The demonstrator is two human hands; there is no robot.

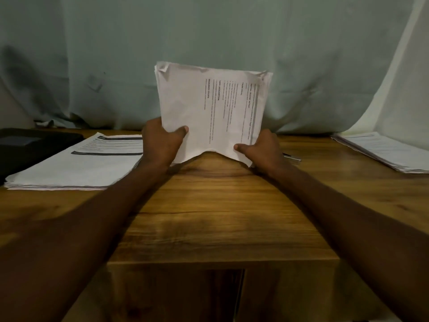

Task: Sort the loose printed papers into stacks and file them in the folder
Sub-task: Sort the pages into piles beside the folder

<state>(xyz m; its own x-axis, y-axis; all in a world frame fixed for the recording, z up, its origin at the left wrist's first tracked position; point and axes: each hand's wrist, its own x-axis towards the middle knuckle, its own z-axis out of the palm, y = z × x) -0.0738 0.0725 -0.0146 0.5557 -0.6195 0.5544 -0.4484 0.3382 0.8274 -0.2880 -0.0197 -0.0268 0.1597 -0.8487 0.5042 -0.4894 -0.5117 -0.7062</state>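
Your two arms reach out over the wooden table (209,205), which is brown, smooth and streaked with grain. Your left hand (160,142) and your right hand (262,149) both grip the bottom edge of a bundle of papers (209,108), thumbs on the front and fingers tucked behind. You hold the bundle up on its edge in the middle of the table, just above the wood or maybe touching it; I cannot tell which.

You look to be squaring up this bundle, so the sorting step is in hand and the filing is not done yet. Next, you need to tap the bottom edge on the table so the sheets line up, then lay them down as a neat stack.

These sheets are thin, white and floppy. Their top corners are crumpled and bent, and the bottom edge bows up between your thumbs. Dark lines of print run sideways down the front page.

On your left lies a flat stack of papers (76,163), thick, with black bars of print on top. Behind it sits a black thing (27,145), flat and dark, which may be the folder. On your far right rests another stack (383,152). A small shiny metal thing (292,157) peeks out beside your right hand. A pale green cloth (209,31), soft and wrinkled, hangs behind.
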